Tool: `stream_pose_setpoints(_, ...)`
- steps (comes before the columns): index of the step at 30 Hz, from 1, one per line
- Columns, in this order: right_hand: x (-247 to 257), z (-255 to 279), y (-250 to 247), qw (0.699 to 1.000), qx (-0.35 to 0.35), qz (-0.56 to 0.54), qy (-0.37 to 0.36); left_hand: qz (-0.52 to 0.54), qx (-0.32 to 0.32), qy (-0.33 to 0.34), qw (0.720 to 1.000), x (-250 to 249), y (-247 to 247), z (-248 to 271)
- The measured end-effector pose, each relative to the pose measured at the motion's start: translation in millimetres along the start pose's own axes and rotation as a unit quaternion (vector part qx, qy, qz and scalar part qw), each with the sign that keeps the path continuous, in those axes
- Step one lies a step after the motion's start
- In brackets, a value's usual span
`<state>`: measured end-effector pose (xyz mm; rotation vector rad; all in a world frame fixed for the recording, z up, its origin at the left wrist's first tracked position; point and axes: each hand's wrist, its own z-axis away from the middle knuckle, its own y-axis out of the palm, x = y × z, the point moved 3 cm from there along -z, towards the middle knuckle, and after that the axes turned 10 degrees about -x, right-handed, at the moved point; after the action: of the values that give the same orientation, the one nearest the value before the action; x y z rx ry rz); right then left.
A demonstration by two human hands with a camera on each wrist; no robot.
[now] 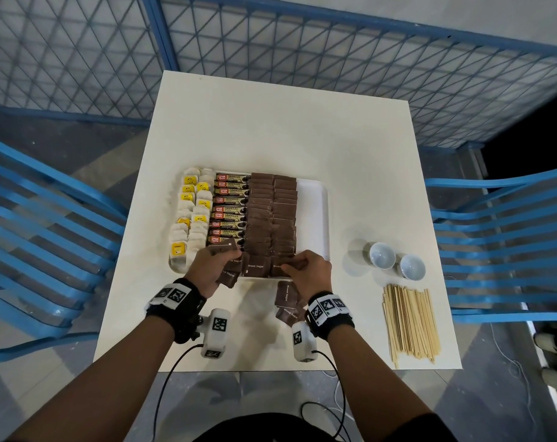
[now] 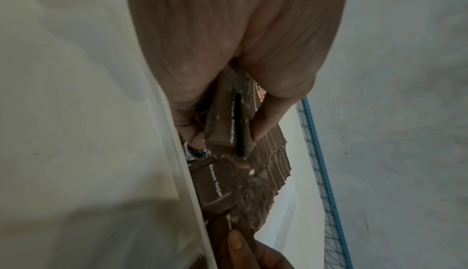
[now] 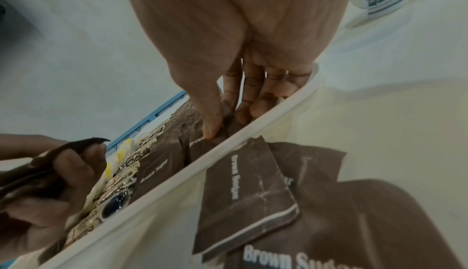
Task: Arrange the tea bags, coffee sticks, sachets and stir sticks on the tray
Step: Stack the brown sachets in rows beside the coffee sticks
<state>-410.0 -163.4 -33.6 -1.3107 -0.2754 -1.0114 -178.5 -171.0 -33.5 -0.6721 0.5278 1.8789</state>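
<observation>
A white tray (image 1: 312,205) holds tea bags (image 1: 191,215) at the left, coffee sticks (image 1: 231,207) beside them and two columns of brown sugar sachets (image 1: 272,212). My left hand (image 1: 215,266) grips a small stack of brown sachets (image 2: 228,121) over the tray's near edge. At the near end of the right sachet column, my right hand (image 1: 306,266) pinches a brown sachet (image 3: 217,131) between thumb and fingers. Loose brown sachets (image 1: 286,301) lie on the table just below the tray. Wooden stir sticks (image 1: 411,323) lie in a pile at the right.
Two small white cups (image 1: 396,261) stand right of the tray. The tray's right strip is bare. Blue chairs (image 1: 41,237) flank the white table (image 1: 271,129) and a blue mesh fence (image 1: 302,43) runs behind it.
</observation>
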Motion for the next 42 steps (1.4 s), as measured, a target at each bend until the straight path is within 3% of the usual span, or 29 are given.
stream_pose_setpoints(9,-0.9,-2.6,-4.2,1.0,-0.012,0.011,0.005,-0.001,0.014,-0.008,1.0,-1.4,1.4,4.8)
stream_pose_setpoints(14,-2.2,-10.5,-7.4,0.999,-0.029,0.019,0.016,-0.084,0.03,0.034,0.995,0.6,6.3,9.8)
stream_pose_setpoints(16,-1.9,-15.2,-8.0,0.999,-0.026,0.032,0.008,-0.187,0.083,0.082,0.975,1.7,13.0,14.1)
stream_pose_setpoints(18,-1.2,-19.0,-8.3,0.999,-0.014,0.038,0.003,-0.321,0.118,0.157,0.927,2.6,21.7,19.2)
stream_pose_setpoints(21,-0.8,-23.3,-8.7,0.999,0.005,0.046,0.001,-0.398,0.079,0.259,0.876,-2.1,38.2,23.7)
stream_pose_setpoints(25,-3.7,-25.4,-9.9,0.999,0.005,0.04,0.0,-0.407,0.046,0.308,0.858,-5.6,58.3,18.8)
stream_pose_setpoints(42,-2.8,-25.0,-11.9,0.999,0.027,0.039,-0.015,-0.473,0.037,0.342,0.811,3.1,78.3,13.8)
